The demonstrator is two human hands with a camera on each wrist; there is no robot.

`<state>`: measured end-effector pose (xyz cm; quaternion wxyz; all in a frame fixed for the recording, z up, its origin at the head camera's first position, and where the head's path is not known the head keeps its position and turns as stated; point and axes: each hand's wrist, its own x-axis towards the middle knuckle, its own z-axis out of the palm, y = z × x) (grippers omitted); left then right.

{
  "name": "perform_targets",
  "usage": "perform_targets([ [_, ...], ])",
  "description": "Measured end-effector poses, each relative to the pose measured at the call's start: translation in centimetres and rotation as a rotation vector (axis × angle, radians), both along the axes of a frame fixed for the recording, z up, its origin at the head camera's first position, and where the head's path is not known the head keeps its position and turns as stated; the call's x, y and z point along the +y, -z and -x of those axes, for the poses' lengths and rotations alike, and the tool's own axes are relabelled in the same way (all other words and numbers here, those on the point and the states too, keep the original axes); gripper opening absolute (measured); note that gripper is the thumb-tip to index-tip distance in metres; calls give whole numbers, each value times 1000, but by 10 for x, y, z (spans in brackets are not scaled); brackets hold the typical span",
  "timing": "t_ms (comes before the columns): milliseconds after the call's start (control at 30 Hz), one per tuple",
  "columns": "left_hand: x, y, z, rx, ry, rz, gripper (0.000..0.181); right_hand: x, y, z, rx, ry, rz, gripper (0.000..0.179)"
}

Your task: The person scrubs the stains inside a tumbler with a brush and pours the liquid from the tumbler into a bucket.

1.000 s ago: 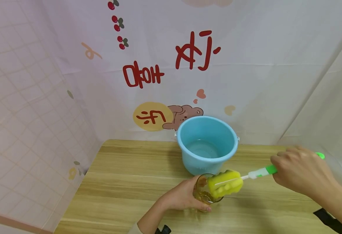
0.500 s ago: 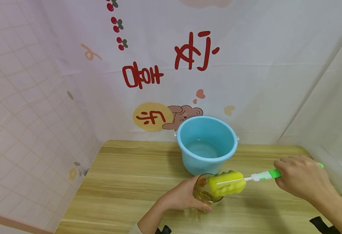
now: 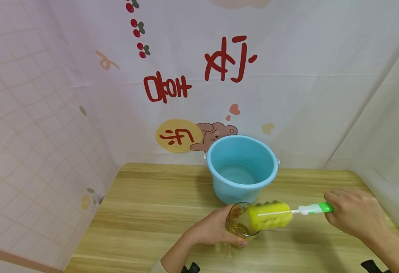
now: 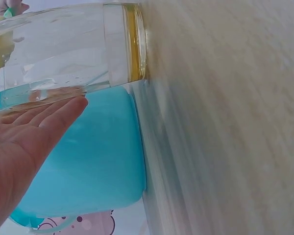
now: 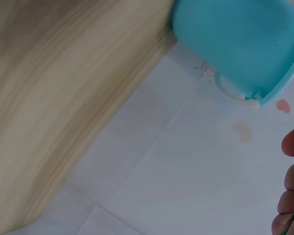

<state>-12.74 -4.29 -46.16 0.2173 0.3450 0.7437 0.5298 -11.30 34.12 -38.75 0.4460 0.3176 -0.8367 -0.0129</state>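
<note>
My left hand (image 3: 213, 229) holds a clear drinking glass (image 3: 241, 229), thumb on the near side and fingers on the far side. In the left wrist view the fingers lie along the wall of the glass (image 4: 63, 49), whose base looks amber. Its mouth leans right, towards the yellow sponge head (image 3: 271, 215) of a bottle brush. My right hand (image 3: 354, 212) grips the brush by its green and white handle (image 3: 312, 209). The sponge's tip overlaps the mouth of the glass; how deep it sits cannot be told. Only curled fingers (image 5: 289, 196) show in the right wrist view.
A light blue bucket (image 3: 242, 185) with some water in its bottom stands just behind the glass. The wooden table (image 3: 145, 208) ends at a printed white cloth backdrop (image 3: 305, 113). A gridded cloth (image 3: 22, 151) hangs along the left side.
My right hand has moved down and slightly right, levelling the brush. The sponge head has shifted a little right, away from the glass. My left hand and the glass have stayed in place.
</note>
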Motion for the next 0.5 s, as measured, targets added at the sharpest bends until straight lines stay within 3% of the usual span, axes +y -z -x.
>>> perform_targets([
  [200,-1,0,0,5,3,-6,83,3,7,0,48,22,38,17],
  [500,0,0,0,17,5,-8,84,22,28,-8,-88,91,82,14],
])
